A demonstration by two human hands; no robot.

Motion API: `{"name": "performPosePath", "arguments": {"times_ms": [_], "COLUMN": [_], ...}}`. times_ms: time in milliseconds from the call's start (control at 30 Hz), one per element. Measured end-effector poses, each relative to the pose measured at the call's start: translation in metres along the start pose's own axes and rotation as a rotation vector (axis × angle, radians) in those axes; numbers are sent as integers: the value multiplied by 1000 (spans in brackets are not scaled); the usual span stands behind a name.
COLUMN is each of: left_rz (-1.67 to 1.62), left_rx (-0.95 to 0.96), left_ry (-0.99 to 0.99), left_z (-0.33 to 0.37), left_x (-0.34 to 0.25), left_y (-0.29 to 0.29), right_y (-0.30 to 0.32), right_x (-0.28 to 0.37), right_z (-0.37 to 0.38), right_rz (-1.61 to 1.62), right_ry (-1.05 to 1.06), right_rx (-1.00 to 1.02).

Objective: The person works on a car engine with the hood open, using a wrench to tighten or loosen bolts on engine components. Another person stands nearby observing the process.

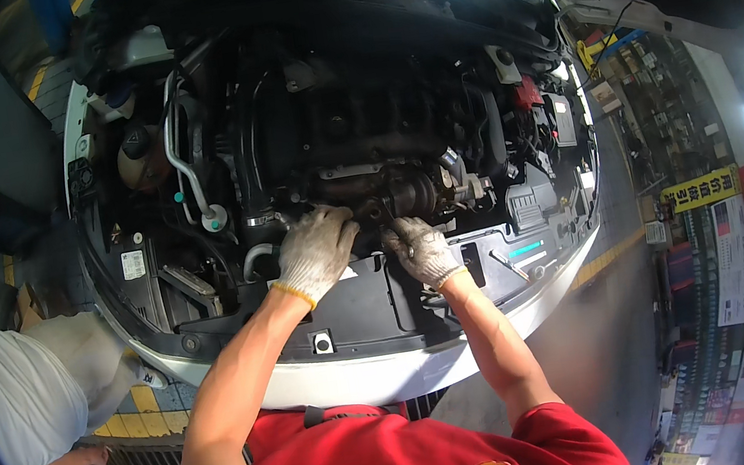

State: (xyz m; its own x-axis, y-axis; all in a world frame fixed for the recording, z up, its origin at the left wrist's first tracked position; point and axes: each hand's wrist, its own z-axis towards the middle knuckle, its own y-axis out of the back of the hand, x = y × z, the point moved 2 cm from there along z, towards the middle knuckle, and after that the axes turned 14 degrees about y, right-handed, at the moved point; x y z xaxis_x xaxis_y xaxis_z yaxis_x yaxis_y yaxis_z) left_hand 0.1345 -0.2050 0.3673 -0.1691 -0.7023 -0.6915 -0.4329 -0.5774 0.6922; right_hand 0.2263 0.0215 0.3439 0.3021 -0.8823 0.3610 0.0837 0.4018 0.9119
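My left hand (317, 248), in a dirty white knitted glove with a yellow cuff, reaches over the front panel (354, 307) of a white car's open engine bay. Its fingers are bent together at the front of the dark engine (346, 126); what they hold is hidden. A short way to the right, my right hand (423, 249), gloved alike, has its fingers curled downward behind the panel's edge. Whatever is in them cannot be made out. Just beyond both hands sits a round metal housing (411, 193). A grey pipe end (258, 257) curves up beside my left hand.
A coolant tank (139, 156) and bare metal pipes (186, 164) stand at the bay's left. The battery (559, 118) is at its right. A pen-like tool (510, 265) lies on the front panel. Another person (24, 381) in white stands at left; stocked shelves (662, 112) line the right.
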Motion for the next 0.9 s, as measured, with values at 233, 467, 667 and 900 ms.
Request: {"name": "performPosePath", "arguments": {"times_ms": [233, 467, 667, 900], "left_rz": [-45, 153, 171, 62], "left_rx": [207, 302, 293, 140], "left_ry": [281, 370, 291, 207], "left_z": [126, 168, 169, 168], "left_x": [-6, -1, 1, 10], "left_y": [-98, -146, -145, -142], "right_y": [6, 7, 12, 16], "right_x": [8, 12, 18, 15], "right_z": [-14, -12, -5, -8], "right_rz": [123, 63, 60, 106], "right_ry": [-142, -89, -135, -141], "right_rx": [-264, -282, -253, -248]}}
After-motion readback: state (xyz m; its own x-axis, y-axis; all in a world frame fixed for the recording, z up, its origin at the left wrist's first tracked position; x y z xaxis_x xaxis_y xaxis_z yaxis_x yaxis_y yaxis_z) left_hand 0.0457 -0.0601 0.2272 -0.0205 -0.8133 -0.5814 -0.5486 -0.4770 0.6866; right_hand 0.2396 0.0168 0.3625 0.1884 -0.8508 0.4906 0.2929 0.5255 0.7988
